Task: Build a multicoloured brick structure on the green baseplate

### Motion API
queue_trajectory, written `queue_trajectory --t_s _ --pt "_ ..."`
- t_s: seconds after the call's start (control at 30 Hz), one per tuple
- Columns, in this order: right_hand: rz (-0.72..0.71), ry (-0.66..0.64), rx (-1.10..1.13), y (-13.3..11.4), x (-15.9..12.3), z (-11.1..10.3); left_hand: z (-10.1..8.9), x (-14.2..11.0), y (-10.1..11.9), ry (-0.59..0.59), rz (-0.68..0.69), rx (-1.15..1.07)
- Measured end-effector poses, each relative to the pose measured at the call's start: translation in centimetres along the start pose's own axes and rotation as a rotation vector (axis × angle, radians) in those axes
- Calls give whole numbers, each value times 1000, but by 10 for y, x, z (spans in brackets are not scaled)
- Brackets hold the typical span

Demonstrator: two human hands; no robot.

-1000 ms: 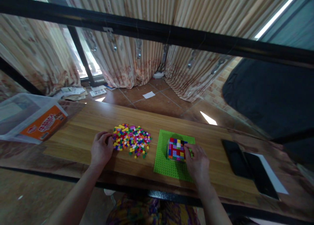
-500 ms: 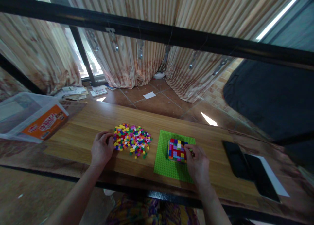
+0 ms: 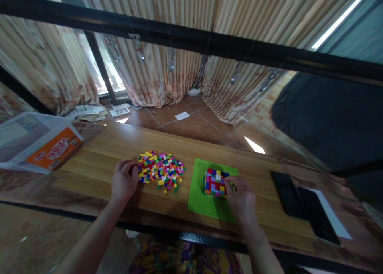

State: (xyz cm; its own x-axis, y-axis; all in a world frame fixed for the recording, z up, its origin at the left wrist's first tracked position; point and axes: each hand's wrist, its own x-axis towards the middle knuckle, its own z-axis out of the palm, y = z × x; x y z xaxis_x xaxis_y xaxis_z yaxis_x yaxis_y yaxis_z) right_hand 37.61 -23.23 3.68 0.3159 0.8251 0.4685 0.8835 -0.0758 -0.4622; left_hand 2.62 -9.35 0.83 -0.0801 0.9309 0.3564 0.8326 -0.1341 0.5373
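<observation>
A block structure [image 3: 214,182] of many-coloured toy bricks stands on a green baseplate [image 3: 197,202]. My right hand [image 3: 241,196] reaches over the plate's right side, thumb and forefinger pinched at the structure's right edge; whatever sits between the fingertips is hidden. Left of the plate lies a loose pile of small coloured bricks [image 3: 161,170] on the wooden board. My left hand [image 3: 125,179] rests at the pile's left edge with its fingers curled together, and I cannot make out anything in them.
At the far left stands a clear plastic bin [image 3: 38,146] with an orange label. Two dark flat objects, one a black slab [image 3: 289,195], lie right of the plate, with a white sheet [image 3: 332,214] partly beneath. A black bar [image 3: 191,36] crosses the view beyond the table.
Little differs. My right hand stays at the structure's right edge with its fingertips shifted very slightly; my left hand keeps its place by the pile.
</observation>
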Motion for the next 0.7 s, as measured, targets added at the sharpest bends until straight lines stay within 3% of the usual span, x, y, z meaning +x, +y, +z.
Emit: queue_trajectory --t_s 0.7 --pt "-51 -101 -40 4 3 -6 -1 0 1 -6 21 -10"
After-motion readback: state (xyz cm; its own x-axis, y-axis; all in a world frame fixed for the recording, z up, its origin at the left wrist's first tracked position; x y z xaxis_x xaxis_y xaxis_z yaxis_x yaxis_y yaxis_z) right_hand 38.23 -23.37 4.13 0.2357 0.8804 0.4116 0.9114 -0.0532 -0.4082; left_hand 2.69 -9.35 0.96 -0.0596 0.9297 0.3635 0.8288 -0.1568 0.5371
